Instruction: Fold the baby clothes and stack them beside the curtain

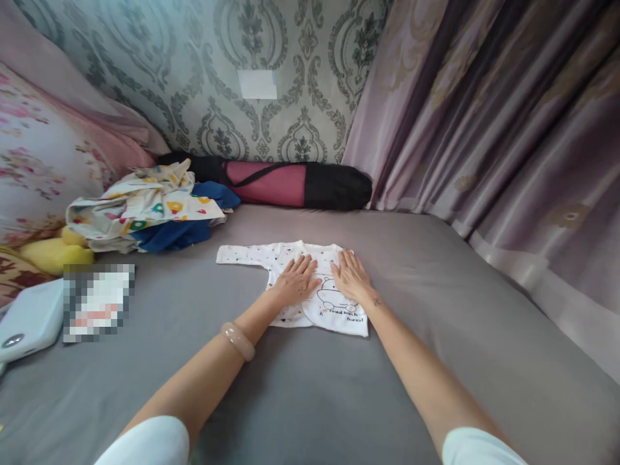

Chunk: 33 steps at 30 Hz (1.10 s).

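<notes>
The bed (436, 310) fills the room under a grey sheet, wide bare stretches near and to the right, up to the curtain (508, 129). Along the far wall lies a long red-and-black bag (295, 183), zipped, contents hidden. Far left sits a heap of clothes (145, 210). In the middle, a small white baby shirt (310, 284) lies flat, one sleeve stretched left. Left hand (295, 281) and right hand (351, 276) press on it side by side, fingers spread flat, gripping nothing.
</notes>
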Motion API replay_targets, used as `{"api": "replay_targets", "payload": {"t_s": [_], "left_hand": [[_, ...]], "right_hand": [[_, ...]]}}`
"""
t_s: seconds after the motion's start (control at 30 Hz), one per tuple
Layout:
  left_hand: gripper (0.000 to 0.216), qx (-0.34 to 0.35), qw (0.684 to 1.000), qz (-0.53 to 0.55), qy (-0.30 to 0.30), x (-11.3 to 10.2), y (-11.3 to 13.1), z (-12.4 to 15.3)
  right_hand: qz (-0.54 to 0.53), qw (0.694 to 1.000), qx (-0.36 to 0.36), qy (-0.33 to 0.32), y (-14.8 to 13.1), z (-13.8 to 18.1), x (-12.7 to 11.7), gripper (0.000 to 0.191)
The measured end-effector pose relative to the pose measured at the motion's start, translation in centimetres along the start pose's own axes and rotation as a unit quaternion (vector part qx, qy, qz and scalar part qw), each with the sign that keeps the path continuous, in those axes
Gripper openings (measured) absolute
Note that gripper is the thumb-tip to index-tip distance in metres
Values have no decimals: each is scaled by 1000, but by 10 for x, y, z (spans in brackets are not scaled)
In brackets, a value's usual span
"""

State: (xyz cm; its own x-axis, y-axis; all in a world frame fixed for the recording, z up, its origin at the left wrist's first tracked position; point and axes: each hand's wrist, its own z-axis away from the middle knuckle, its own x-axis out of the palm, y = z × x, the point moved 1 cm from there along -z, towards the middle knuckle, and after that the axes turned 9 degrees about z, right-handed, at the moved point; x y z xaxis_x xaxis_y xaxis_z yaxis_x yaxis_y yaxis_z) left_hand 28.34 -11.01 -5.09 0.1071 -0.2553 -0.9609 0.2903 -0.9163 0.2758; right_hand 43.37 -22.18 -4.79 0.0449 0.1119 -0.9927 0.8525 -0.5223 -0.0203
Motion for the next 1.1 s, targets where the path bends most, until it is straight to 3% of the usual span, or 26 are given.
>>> {"api": "replay_targets", "payload": {"t_s": [0.17, 0.33, 0.5, 0.63, 0.73, 0.9, 1.1], "left_hand": [[67, 3, 1000, 14, -23, 0, -5, 2], [67, 18, 998, 51, -35, -14, -12, 8], [64, -94, 991, 68, 62, -28, -43, 29], [61, -200, 974, 40, 103, -26, -75, 47], [59, -225, 968, 20, 113, -19, -86, 55], [60, -218, 967, -9, 133, -11, -86, 56], [59, -218, 966, -14, 137, -10, -85, 56]], "right_hand": [[15, 997, 19, -67, 6, -2, 14, 68], [13, 993, 28, -116, 5, -10, -1, 67], [-4, 999, -33, 7, -18, -8, -13, 66], [-21, 994, -75, -74, -31, 0, -4, 68], [-33, 991, -67, -109, -36, -2, -5, 68], [-43, 994, -100, -27, -56, -5, -11, 67], [-60, 978, -122, -156, -69, -7, -14, 68]]}}
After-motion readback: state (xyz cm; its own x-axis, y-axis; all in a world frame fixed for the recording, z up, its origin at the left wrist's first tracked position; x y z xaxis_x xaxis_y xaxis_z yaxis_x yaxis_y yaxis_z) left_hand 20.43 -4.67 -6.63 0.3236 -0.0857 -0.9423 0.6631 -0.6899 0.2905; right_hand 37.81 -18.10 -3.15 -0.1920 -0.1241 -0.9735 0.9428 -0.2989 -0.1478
